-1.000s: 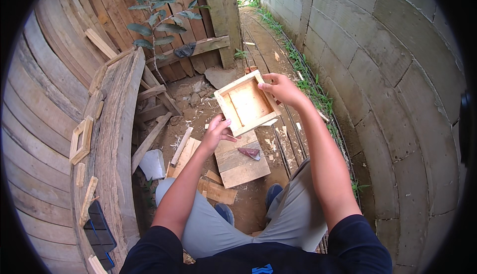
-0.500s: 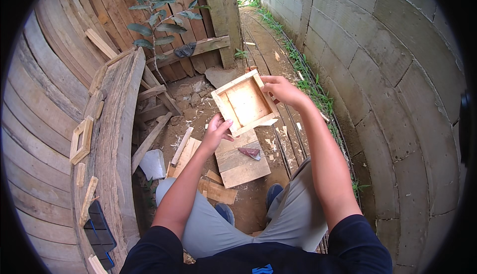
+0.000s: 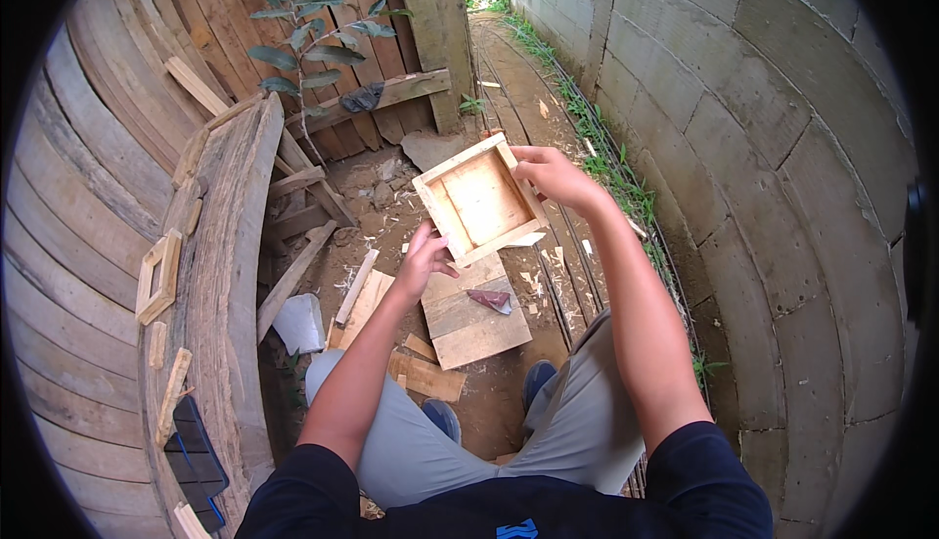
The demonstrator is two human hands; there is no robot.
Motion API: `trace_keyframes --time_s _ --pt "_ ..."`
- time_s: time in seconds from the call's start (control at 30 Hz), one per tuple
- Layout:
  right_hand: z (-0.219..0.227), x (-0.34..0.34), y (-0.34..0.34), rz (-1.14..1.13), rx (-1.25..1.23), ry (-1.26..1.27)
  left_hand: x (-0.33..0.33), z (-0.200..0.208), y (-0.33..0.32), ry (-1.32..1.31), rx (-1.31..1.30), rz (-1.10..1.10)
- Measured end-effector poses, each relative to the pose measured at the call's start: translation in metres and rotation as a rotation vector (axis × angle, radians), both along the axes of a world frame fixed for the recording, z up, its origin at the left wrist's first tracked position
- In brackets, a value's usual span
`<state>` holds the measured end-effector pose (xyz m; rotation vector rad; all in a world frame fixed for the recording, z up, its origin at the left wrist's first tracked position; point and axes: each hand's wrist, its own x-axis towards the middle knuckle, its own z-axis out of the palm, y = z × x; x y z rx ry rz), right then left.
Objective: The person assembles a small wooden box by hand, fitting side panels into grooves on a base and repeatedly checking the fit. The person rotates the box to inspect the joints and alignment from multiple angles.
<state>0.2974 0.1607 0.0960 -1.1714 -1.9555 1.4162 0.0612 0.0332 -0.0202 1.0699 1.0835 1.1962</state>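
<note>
A shallow square wooden box (image 3: 477,204) is held up in front of me, tilted, with its hollow side facing me. On its right rim, near the upper corner, my right hand (image 3: 554,175) grips with the thumb on the frame and fingers partly hidden behind. At the lower left edge my left hand (image 3: 423,261) holds it, some fingertips out of sight under the box. Below it lies a panel of joined boards (image 3: 476,329), and a dark reddish folded piece (image 3: 490,300) with a pale tip rests on that panel.
To the left runs a thick rough timber bench (image 3: 223,275) bearing a small wooden frame (image 3: 159,275), wood strips and a dark glossy panel (image 3: 197,461). Offcuts and shavings litter the dirt. A block wall (image 3: 773,197) closes the right side; a leafy sapling (image 3: 305,60) grows ahead.
The box has shifted very slightly up and to the left. My left thumb and fingers sit a little differently at its lower left edge; the right hand keeps its hold.
</note>
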Motion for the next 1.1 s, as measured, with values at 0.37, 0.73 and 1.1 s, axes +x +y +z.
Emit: trace_keyframes --time_s 0.37,0.73,1.1 --pt "-0.003 -0.002 0.002 -0.033 -0.020 0.031 0.006 0.007 -0.002 0.102 0.021 0.042" --pt "0.001 -0.004 -0.004 0.006 0.094 0.026 -0.001 0.000 -0.001 -0.035 0.046 0.011" --pt "-0.003 -0.004 -0.001 -0.007 0.071 0.017 0.002 -0.003 0.001 0.009 0.013 0.074"
